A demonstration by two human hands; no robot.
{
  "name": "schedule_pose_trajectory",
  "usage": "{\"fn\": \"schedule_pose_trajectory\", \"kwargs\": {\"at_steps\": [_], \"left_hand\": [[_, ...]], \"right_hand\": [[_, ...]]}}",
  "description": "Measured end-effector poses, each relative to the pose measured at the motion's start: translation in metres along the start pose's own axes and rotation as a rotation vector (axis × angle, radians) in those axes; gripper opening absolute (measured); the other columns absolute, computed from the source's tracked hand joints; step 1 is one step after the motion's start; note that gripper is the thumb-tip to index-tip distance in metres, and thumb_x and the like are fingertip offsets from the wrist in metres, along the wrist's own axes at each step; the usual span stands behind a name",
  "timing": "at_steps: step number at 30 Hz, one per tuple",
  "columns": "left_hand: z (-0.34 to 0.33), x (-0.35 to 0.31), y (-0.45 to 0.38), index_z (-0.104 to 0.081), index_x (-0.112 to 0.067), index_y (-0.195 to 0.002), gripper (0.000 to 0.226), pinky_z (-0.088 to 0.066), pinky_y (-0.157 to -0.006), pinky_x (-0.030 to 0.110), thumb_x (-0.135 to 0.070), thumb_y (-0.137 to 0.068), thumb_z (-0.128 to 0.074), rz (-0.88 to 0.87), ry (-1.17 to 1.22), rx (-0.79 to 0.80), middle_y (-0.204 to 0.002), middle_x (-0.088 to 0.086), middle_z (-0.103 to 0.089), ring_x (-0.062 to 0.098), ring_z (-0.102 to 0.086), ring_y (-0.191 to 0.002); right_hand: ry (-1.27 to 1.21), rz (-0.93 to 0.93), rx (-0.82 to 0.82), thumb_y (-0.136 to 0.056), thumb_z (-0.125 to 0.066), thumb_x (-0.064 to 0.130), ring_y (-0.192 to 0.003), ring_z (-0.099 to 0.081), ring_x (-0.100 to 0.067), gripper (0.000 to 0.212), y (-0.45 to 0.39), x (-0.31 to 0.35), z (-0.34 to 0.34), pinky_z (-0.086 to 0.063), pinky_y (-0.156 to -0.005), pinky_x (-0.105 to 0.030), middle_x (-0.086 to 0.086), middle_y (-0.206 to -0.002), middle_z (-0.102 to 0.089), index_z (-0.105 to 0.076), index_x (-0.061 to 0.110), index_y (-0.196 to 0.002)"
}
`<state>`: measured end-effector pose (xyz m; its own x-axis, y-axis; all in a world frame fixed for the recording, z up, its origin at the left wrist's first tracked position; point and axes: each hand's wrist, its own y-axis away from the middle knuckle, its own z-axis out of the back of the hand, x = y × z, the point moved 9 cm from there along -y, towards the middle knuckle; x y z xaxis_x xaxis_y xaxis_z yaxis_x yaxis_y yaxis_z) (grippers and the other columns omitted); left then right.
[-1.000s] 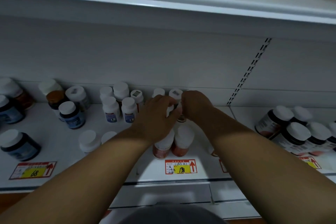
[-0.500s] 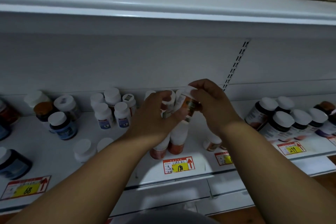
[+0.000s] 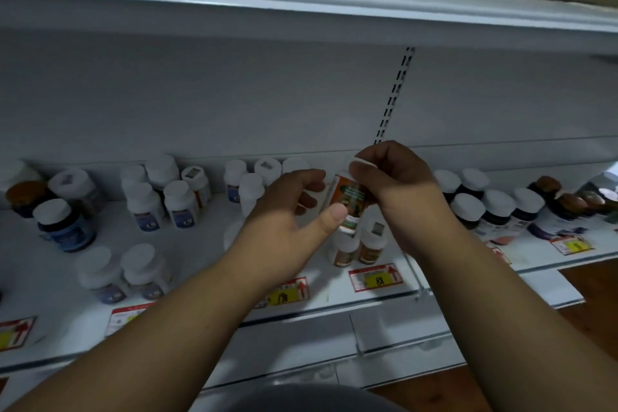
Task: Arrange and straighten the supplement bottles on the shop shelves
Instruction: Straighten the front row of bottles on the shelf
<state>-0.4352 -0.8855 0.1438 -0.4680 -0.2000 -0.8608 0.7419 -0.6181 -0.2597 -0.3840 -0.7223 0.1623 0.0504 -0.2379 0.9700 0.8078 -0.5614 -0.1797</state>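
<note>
Center frame, above the shelf [image 3: 50,281], the right hand [image 3: 391,174] is pinching an orange bottle [image 3: 349,199] by its cap, while the left hand [image 3: 291,214] is steadying it, fingers loosely curled.

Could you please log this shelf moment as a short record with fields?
setting: white shop shelf stocked with white-capped bottles
held item: orange-label bottle, lifted off the shelf, tilted
right hand: grips the bottle's cap end from above
left hand: thumb on the bottle's label, fingers curled behind it
below the hands: two orange bottles standing at the shelf front
price tags: red and yellow, along the front edge
task state: held bottle not yet set down
</note>
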Motion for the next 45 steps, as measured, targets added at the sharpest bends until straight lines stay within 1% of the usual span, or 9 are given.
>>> {"fn": "schedule_pose_trajectory", "kwargs": {"at_steps": [3, 6, 10, 14, 19, 26, 38, 41, 45], "left_hand": [[-0.03, -0.009, -0.004, -0.049, -0.039, -0.127, 0.058, -0.045, -0.077, 0.015, -0.07, -0.078, -0.05, -0.01, -0.019, -0.033, -0.114, -0.02, -0.056, -0.003, -0.055, -0.097], [-0.061, -0.016, -0.007, -0.05, -0.034, -0.127, 0.055, -0.043, -0.08, 0.015, -0.062, -0.08, -0.051, -0.017, -0.122, -0.088, -0.113, -0.017, -0.055, -0.003, -0.052, -0.099], [-0.101, -0.029, -0.005, -0.055, -0.025, -0.122, 0.052, -0.044, -0.08, 0.026, -0.056, -0.081, -0.055, -0.055, -0.43, -0.158, -0.114, -0.005, -0.057, 0.012, -0.054, -0.1], [-0.128, -0.027, 0.005, -0.058, -0.022, -0.118, 0.046, -0.039, -0.076, 0.025, -0.049, -0.081, -0.06, -0.028, -0.484, -0.192, -0.11, -0.005, -0.059, 0.013, -0.055, -0.096], [-0.145, -0.017, 0.023, -0.058, -0.023, -0.116, 0.041, -0.038, -0.079, 0.024, -0.043, -0.081, -0.068, 0.052, -0.518, -0.2, -0.103, -0.007, -0.059, 0.013, -0.055, -0.095], [-0.143, -0.008, 0.029, -0.06, -0.023, -0.116, 0.038, -0.045, -0.082, 0.03, -0.039, -0.082, -0.069, 0.099, -0.543, -0.204, -0.104, -0.008, -0.06, 0.013, -0.056, -0.095], [-0.119, -0.004, 0.027, -0.057, -0.025, -0.114, 0.038, -0.038, -0.077, 0.022, -0.043, -0.081, -0.065, 0.094, -0.547, -0.245, -0.105, -0.009, -0.057, 0.008, -0.051, -0.093], [-0.102, -0.007, 0.023, -0.058, -0.025, -0.116, 0.04, -0.036, -0.075, 0.02, -0.044, -0.082, -0.064, 0.079, -0.547, -0.267, -0.107, -0.01, -0.058, 0.006, -0.053, -0.092], [-0.053, -0.007, 0.019, -0.059, -0.025, -0.114, 0.038, -0.037, -0.068, 0.017, -0.044, -0.082, -0.063, 0.058, -0.522, -0.366, -0.099, -0.013, -0.054, 0.001, -0.05, -0.078]], "right_hand": [[0.063, 0.017, 0.017, -0.063, -0.071, 0.047, -0.074, -0.067, -0.025, 0.027, 0.0, -0.007, 0.032, -0.057, -0.064, -0.048, -0.004, -0.08, -0.068, -0.065, 0.029, -0.082], [0.135, 0.064, 0.06, -0.064, -0.071, 0.05, -0.078, -0.068, -0.019, 0.027, -0.002, -0.016, 0.064, -0.059, -0.068, -0.04, 0.001, -0.082, -0.068, -0.064, 0.034, -0.085], [0.21, 0.065, 0.121, -0.063, -0.072, 0.051, -0.082, -0.067, -0.018, 0.031, -0.007, -0.042, 0.099, -0.057, -0.07, -0.036, 0.004, -0.088, -0.068, -0.061, 0.039, -0.089], [0.411, 0.137, 0.195, -0.071, -0.078, 0.031, -0.074, -0.063, -0.001, 0.028, -0.007, -0.064, 0.115, -0.052, -0.063, -0.022, 0.011, -0.084, -0.067, -0.059, 0.032, -0.092], [0.596, 0.187, 0.261, -0.074, -0.075, 0.018, -0.083, -0.061, -0.02, 0.027, -0.009, -0.086, 0.105, -0.05, -0.072, -0.036, -0.003, -0.089, -0.064, -0.059, 0.014, -0.095], [0.652, 0.192, 0.344, -0.073, -0.077, 0.017, -0.082, -0.057, -0.024, 0.03, -0.016, -0.115, 0.084, -0.047, -0.069, -0.037, -0.007, -0.093, -0.059, -0.056, 0.011, -0.094], [0.744, 0.107, 0.446, -0.074, -0.074, 0.031, -0.085, -0.054, -0.016, 0.035, -0.025, -0.13, 0.072, -0.044, -0.068, -0.031, 0.003, -0.098, -0.053, -0.049, 0.026, -0.099], [0.731, 0.175, 0.404, -0.082, -0.067, 0.037, -0.089, -0.049, -0.009, 0.032, -0.029, -0.109, 0.063, -0.035, -0.071, -0.023, 0.01, -0.104, -0.047, -0.052, 0.03, -0.109], [0.644, 0.354, 0.408, -0.085, -0.064, 0.029, -0.092, -0.048, -0.008, 0.021, -0.028, -0.062, 0.017, -0.027, -0.067, -0.019, 0.007, -0.099, -0.051, -0.056, 0.024, -0.105]]}}
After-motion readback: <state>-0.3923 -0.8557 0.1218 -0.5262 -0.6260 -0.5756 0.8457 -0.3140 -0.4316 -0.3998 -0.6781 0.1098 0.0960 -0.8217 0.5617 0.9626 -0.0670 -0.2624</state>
